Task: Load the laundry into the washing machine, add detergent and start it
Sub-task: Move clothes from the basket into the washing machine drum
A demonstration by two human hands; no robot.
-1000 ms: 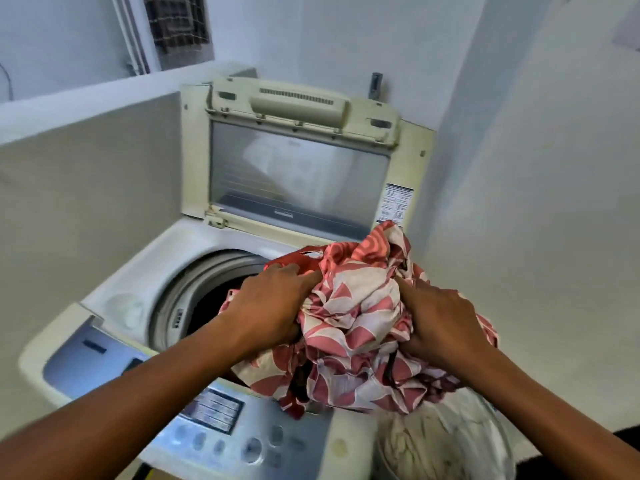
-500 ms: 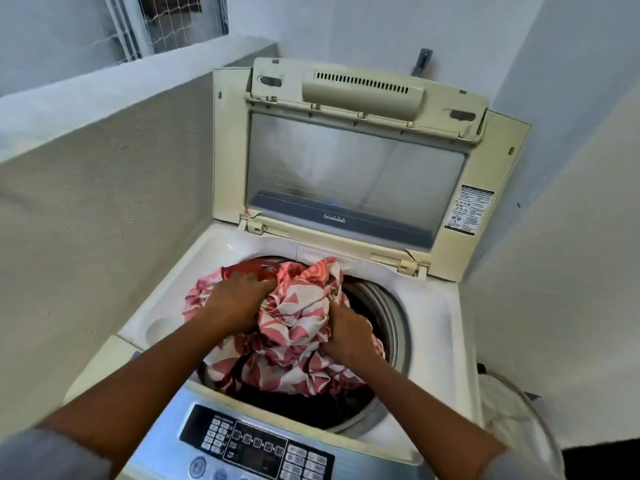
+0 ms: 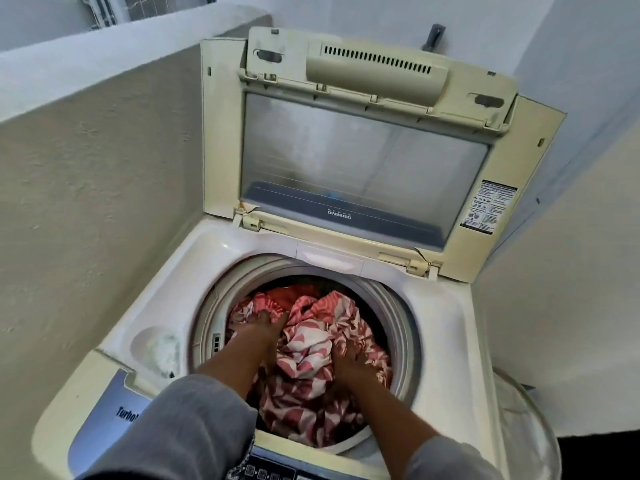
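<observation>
A cream top-loading washing machine (image 3: 446, 317) stands with its lid (image 3: 363, 161) raised upright. Inside the round drum (image 3: 401, 317) lies a bundle of red-and-white patterned cloth (image 3: 308, 348). Both my arms reach down into the drum. My left hand (image 3: 263, 329) sits on the left side of the bundle with its fingers dug into the folds. My right hand (image 3: 346, 358) grips the cloth on the right, its fingertips hidden in the fabric. The control panel (image 3: 104, 420) runs along the near edge, partly hidden by my grey sleeves.
A textured half wall (image 3: 86, 202) stands close on the left and a white wall on the right. A pale basket (image 3: 523, 431) stands on the floor at the machine's right. A shallow round recess (image 3: 156, 348) sits in the top deck, left of the drum.
Both hands have carried the patterned bundle from above the basket, over the opening, and down into the drum. The view has moved closer over the machine.
</observation>
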